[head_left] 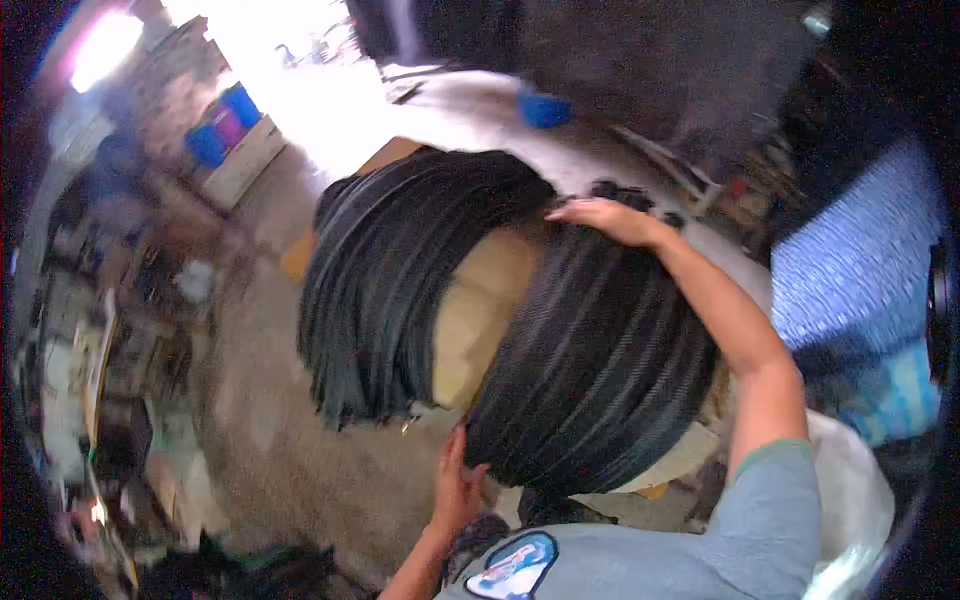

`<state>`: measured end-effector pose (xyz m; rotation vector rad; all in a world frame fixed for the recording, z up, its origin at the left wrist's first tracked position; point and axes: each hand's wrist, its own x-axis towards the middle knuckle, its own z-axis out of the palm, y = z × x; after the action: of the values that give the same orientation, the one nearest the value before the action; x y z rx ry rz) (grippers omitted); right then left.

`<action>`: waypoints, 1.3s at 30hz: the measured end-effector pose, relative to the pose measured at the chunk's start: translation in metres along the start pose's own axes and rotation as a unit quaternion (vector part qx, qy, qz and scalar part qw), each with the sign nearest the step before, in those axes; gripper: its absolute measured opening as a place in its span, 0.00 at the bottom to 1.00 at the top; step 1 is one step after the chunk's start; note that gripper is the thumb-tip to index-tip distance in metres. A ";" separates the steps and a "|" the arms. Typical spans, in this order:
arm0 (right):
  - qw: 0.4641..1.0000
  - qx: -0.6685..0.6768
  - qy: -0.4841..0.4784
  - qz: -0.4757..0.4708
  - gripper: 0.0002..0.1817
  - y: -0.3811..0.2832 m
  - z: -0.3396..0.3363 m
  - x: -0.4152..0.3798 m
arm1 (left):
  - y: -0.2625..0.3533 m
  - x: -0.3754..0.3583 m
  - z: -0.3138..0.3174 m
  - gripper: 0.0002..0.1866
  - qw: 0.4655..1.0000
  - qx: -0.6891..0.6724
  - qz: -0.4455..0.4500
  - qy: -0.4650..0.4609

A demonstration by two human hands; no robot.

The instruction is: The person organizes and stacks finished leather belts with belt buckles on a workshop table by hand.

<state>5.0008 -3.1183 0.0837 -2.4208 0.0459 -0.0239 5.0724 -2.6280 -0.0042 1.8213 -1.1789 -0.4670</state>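
A thick curved bundle of black ridged bands (600, 360), perhaps tyres, lies before me on the right, between my two hands. My right hand (615, 220) reaches over its far end, fingers extended along the edge and gripping there. At the near left corner my left hand (460, 490) holds the same bundle, with thumb and fingers against its edge; part of its grip is blurred. Just to the left stands a second curved bundle of black bands (390, 280), which neither hand touches. A pale tan surface (475, 310) shows in the gap between both bundles.
Blue and pink containers (220, 130) stand at the upper left. A blue basin (545, 108) sits on the floor beyond the bundles. Cluttered shelving (90, 370) lines the left side. Blue-white sheeting (850, 250) and a white sack (850, 480) are on the right.
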 end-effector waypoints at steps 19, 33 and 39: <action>0.939 -0.284 -0.195 -0.016 0.29 -0.005 -0.060 0.069 | -0.004 -0.035 0.033 0.44 0.990 0.003 -0.123 0.065; 0.942 -0.149 -0.174 -0.246 0.23 -0.401 0.104 0.037 | -0.013 -0.318 0.020 0.19 0.969 -0.057 -0.185 0.154; 0.895 -0.114 -0.369 -0.225 0.32 -0.497 0.265 0.037 | 0.012 -0.439 -0.006 0.35 0.811 -0.280 -0.410 0.311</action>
<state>5.0591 -2.5717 0.2123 -2.4553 -0.8981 0.7204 4.8607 -2.2464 -0.0553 1.6549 0.2434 -0.5483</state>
